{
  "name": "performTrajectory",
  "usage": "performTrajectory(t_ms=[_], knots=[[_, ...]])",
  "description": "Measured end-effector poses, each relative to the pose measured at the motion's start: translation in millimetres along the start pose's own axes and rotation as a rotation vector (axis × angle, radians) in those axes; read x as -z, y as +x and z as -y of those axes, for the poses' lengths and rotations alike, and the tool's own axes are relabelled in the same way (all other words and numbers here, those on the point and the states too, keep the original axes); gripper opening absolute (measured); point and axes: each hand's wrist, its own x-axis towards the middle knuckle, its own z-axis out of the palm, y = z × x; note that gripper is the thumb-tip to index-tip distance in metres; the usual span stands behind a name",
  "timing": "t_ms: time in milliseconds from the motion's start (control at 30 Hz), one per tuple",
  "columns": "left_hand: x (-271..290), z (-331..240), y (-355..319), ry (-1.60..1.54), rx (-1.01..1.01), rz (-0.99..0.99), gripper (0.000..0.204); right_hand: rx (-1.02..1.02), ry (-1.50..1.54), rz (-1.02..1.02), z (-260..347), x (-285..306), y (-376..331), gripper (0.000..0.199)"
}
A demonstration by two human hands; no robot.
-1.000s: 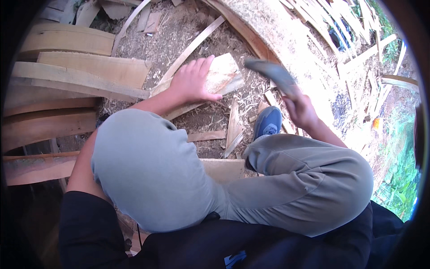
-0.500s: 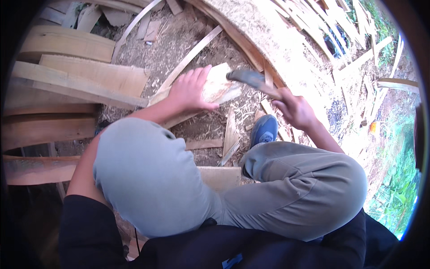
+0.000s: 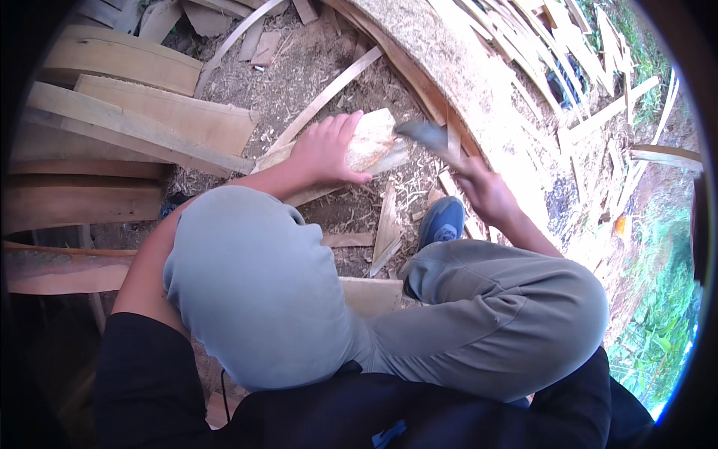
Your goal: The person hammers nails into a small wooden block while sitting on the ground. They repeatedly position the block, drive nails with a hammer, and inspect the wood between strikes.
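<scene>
My left hand (image 3: 327, 152) is closed over a pale wooden board (image 3: 374, 135), thumb on the near side and fingers across the top. The board's far end sticks out past my hand, with a rough, lighter cut face. In my right hand (image 3: 488, 196) is a chopping tool (image 3: 423, 135) with a short wooden handle and a dark grey blade, blurred by motion. The blade is just right of the board's end; whether it touches cannot be made out.
Thick curved planks (image 3: 149, 112) are stacked at the left. A large curved timber (image 3: 449, 67) arcs across the far right. Wood chips cover the ground, and split strips (image 3: 386, 228) lie near my blue shoe (image 3: 443, 221). My bent knees (image 3: 247, 277) flank the near side.
The whole view has shifted slightly. My left hand keeps its hold on the board, and the chopping tool remains close to the board's end in my right hand.
</scene>
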Motion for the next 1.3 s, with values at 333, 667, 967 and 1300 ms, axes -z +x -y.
performTrajectory(t_ms=[333,667,967,1300], knots=[[3,-3,2,-0.037,0.020,0.072,0.124,-0.139,-0.069,0.135,-10,2,-3,0.027],[1,-1,1,-0.002,0.005,0.059,0.129,-0.076,-0.011,0.053,7,-2,-2,0.027],[0,2,3,0.003,0.003,0.063,0.129,-0.088,-0.079,0.089,11,1,-3,0.023],[5,-2,0,-0.029,0.036,0.073,0.121,-0.092,0.030,0.049,8,0,-1,0.019]])
